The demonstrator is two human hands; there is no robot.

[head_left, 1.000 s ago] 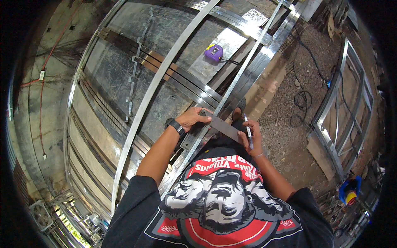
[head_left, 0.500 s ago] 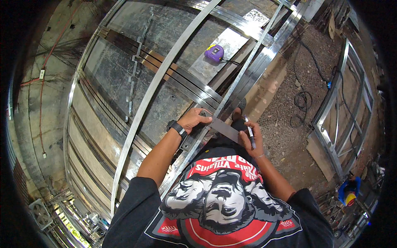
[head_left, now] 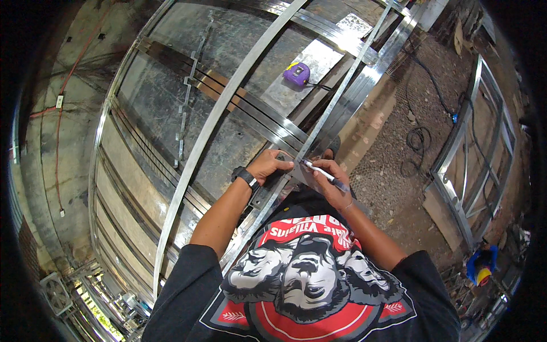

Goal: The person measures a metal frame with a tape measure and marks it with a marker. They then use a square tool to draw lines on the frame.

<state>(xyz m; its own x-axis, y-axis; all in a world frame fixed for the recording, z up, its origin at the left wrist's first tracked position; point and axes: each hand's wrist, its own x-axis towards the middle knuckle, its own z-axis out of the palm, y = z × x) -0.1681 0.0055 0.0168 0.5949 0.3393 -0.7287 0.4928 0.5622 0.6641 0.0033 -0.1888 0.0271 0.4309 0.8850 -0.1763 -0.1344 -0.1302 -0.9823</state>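
The left hand (head_left: pixel 266 165) has its thumb and fingers closed on one end of a flat grey metal piece (head_left: pixel 301 175), which sits across a long thin metal bar (head_left: pixel 333 104). The right hand (head_left: pixel 336 187) is wrapped around a white pen (head_left: pixel 326 175). The pen's dark tip points at the grey piece close to the left thumb, but I can't tell if it touches. The two hands are near each other, with a small gap between them. A black watch (head_left: pixel 246 177) is on the left wrist. Past the hands, a purple tape measure (head_left: pixel 297 74) lies on a shiny metal sheet (head_left: pixel 274 97). A long pale bar (head_left: pixel 196 149) looks bent, left of them.
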